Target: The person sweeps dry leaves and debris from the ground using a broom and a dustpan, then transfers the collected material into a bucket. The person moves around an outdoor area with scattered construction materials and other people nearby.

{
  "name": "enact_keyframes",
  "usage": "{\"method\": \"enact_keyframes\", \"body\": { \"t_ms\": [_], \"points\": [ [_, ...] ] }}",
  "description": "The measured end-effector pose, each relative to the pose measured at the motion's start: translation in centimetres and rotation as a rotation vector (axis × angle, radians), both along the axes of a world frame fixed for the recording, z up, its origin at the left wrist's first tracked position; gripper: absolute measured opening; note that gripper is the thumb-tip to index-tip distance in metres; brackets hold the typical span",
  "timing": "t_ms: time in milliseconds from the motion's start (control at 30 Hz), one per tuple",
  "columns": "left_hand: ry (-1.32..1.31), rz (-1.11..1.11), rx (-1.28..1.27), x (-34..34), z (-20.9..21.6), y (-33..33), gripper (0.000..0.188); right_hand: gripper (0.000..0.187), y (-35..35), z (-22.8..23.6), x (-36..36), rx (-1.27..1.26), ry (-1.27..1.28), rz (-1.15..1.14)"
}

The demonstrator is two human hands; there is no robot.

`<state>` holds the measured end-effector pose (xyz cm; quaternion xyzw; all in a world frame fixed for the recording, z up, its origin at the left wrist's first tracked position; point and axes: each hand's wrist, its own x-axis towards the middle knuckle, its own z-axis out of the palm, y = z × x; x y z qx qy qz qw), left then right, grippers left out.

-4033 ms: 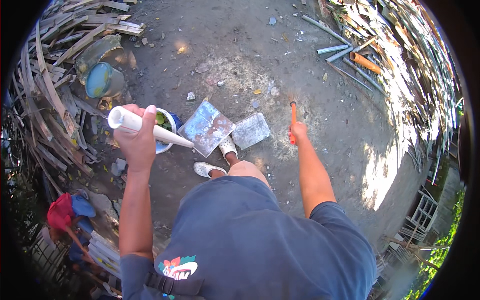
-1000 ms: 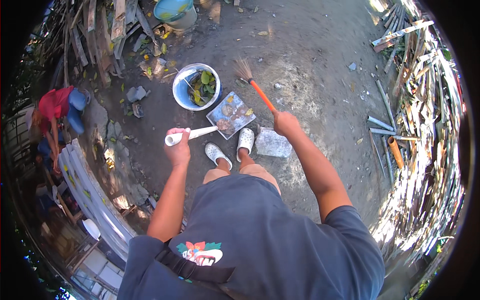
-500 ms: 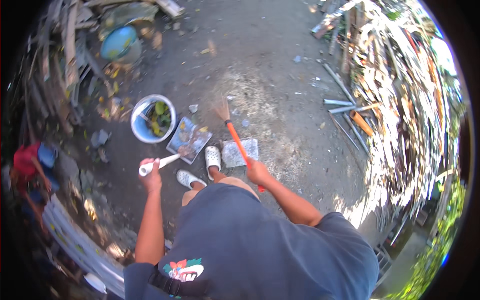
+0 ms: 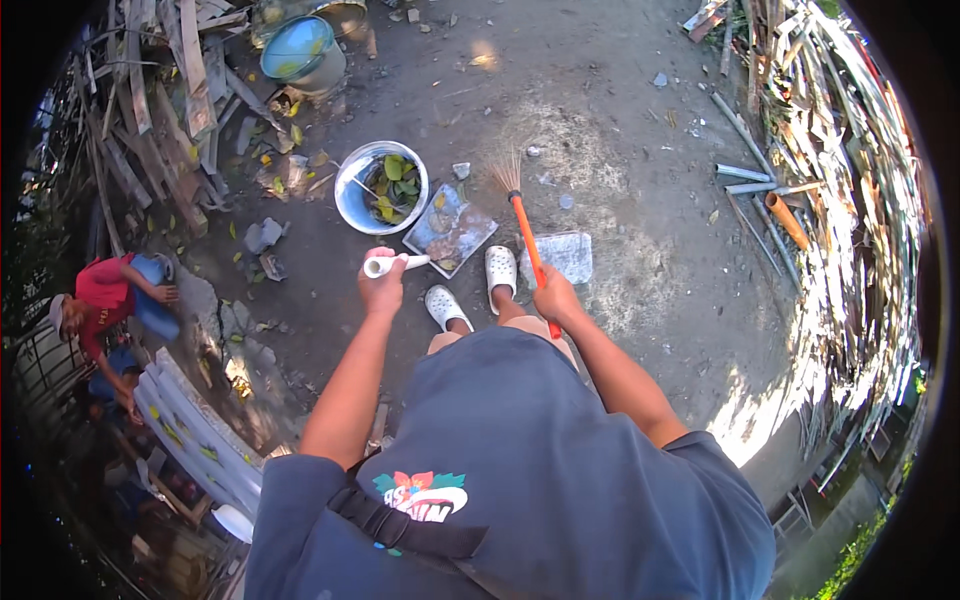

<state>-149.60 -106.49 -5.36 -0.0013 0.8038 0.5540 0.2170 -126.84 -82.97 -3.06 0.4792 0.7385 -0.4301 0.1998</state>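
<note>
The right hand point(image 4: 556, 298) has its fingers clamped around the orange handle of a small broom point(image 4: 524, 232). The broom's long axis runs up and slightly left in the view, away from the person, with its straw bristles fanned out on the dirt ground point(image 4: 620, 140) just ahead of the right white clog point(image 4: 500, 270). The lower end of the handle passes through the fist and shows a little below it.

The left hand point(image 4: 382, 290) has its fingers closed on the white handle of a dustpan point(image 4: 450, 232). That handle lies nearly level in the view, pointing right toward the grey pan, which rests flat on the ground with a few yellow leaves on it. The pan sits between the broom bristles and a white bucket point(image 4: 352, 195) that holds green and yellow leaves.

A flat grey slab point(image 4: 562, 256) lies just right of the broom handle. The left white clog point(image 4: 443, 306) stands below the dustpan. A blue tub point(image 4: 300, 52) sits farther up beside piled wooden planks point(image 4: 160, 90). Pipes and an orange tube point(image 4: 788, 220) lie at the right by a stack of split wood. At the far left a person in a red shirt point(image 4: 105, 295) crouches.
</note>
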Motion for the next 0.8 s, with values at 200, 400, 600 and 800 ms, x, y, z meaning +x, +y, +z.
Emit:
{"method": "enact_keyframes", "body": {
  "t_ms": [200, 400, 600, 800],
  "points": [
    [0.002, -0.106, 0.027, -1.8, -0.8, -2.3, 0.025, 0.044, -6.2, -1.5, -1.9, -0.168, -0.03, 0.106],
    [0.006, -0.119, 0.158, -2.1, -2.2, -5.2, 0.019, 0.064, -7.6, 7.4, 7.8, -0.184, 0.045, -0.014],
    [-0.11, -0.118, 0.186, -1.9, 3.3, -6.7, 0.016, 0.065, -9.7, 11.7, 15.2, -0.229, 0.102, -0.531],
    [-0.052, -0.097, 0.174, -0.4, 12.1, -3.0, 0.018, 0.068, -9.9, 10.0, 20.4, -0.077, 0.253, -0.934]
  ]
}}
